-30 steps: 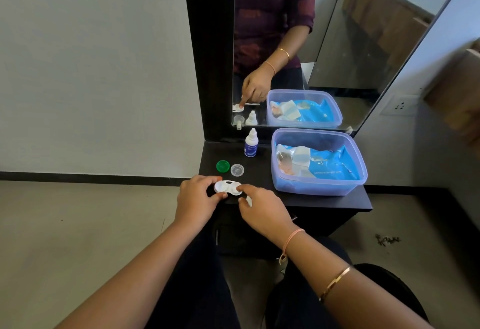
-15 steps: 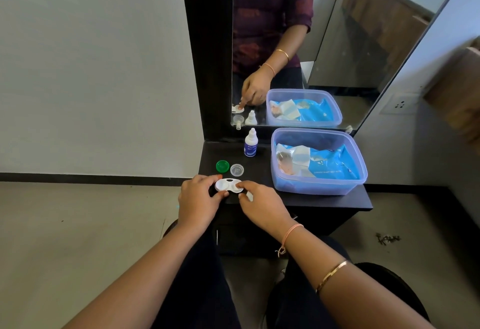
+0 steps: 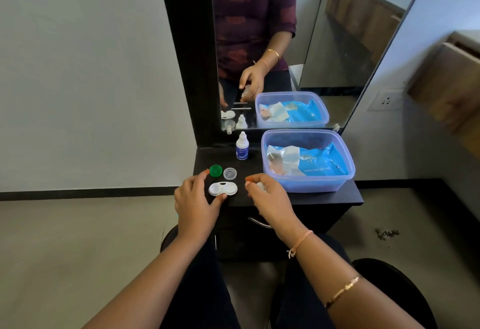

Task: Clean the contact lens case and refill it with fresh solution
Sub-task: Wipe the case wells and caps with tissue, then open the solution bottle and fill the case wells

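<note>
The white contact lens case [image 3: 222, 189] lies flat near the front edge of the black shelf [image 3: 306, 197], both wells uncovered. Its green cap [image 3: 215, 170] and clear cap [image 3: 230, 173] lie just behind it. The small white solution bottle [image 3: 242, 147] stands upright at the back by the mirror. My left hand [image 3: 197, 198] rests left of the case with fingers spread; only the thumb tip touches the case's front edge. My right hand [image 3: 267, 196] hovers right of the case, fingers curled around a small white wad [image 3: 259, 185], mostly hidden by the fingers.
A blue plastic tub [image 3: 337, 183] holding a blue wet-wipes pack [image 3: 311, 165] fills the right half of the shelf. The mirror [image 3: 285, 43] stands behind the shelf and reflects my hands. My knees are below the shelf's front edge.
My left hand has let go of the case and spread its fingers. My right hand has pulled away from the case to the right, keeping the white wad. The case stays in place.
</note>
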